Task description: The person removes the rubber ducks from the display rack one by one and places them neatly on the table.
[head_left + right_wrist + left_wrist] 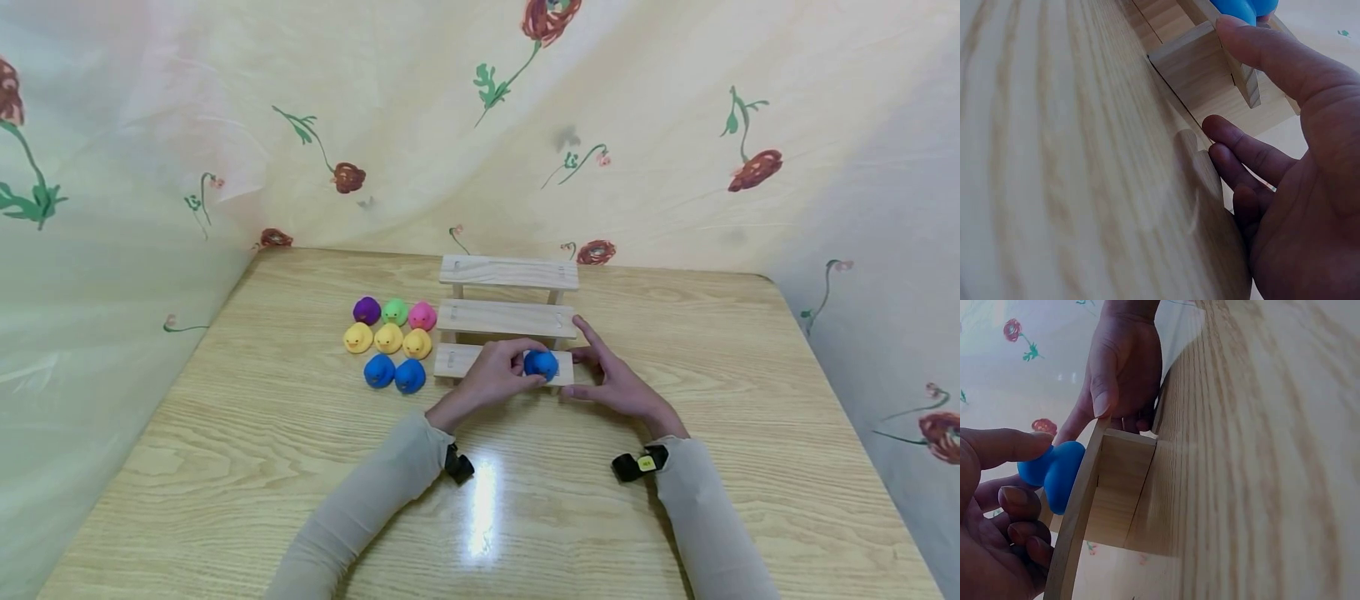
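Note:
A blue rubber duck (541, 365) sits at the right end of the lowest step of a three-tier wooden stand (506, 318). My left hand (501, 372) pinches this duck between thumb and fingers. In the left wrist view the duck (1060, 472) touches the board's top face. At the right end of the same step is my right hand (617, 385), its fingers spread and nothing held. Its thumb (1272, 47) touches the board's end near the duck in the right wrist view, while the other fingers stay below, beside the stand's leg.
Left of the stand, small ducks stand in rows on the wood-grain table (247, 433): a purple one (367, 311), a green one (394, 312), a pink one (422, 317), three yellow ones (388, 339) and two blue ones (379, 371). Flowered cloth (420, 125) hangs behind.

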Tool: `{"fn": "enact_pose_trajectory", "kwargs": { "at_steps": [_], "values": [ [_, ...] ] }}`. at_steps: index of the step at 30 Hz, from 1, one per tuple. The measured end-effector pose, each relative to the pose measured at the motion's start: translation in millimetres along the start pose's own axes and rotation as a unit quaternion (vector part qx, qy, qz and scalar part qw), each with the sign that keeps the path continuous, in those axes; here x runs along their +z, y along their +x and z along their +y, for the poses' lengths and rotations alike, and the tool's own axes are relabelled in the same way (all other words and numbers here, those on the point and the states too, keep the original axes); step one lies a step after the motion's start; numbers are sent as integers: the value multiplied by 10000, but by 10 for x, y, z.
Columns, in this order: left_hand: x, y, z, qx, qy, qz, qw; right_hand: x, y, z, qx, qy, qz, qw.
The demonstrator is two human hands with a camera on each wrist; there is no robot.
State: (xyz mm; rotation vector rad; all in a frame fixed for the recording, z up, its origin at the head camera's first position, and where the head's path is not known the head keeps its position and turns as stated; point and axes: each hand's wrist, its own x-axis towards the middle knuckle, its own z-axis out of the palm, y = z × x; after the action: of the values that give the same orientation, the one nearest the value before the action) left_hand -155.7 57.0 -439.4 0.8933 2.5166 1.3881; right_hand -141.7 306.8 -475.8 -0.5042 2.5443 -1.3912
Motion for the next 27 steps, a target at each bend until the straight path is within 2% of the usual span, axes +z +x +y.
{"fn": "enact_pose_trajectory", "kwargs": {
  "at_steps": [14,27],
  "values": [
    [-29,2,25,6,-130,-79,9999,-25,-6,-22,26,52,-37,10000],
    [-139,-41,72,-105,-165,-2,9998,-65,1,-72,42,45,-92,9999]
  ]
}}
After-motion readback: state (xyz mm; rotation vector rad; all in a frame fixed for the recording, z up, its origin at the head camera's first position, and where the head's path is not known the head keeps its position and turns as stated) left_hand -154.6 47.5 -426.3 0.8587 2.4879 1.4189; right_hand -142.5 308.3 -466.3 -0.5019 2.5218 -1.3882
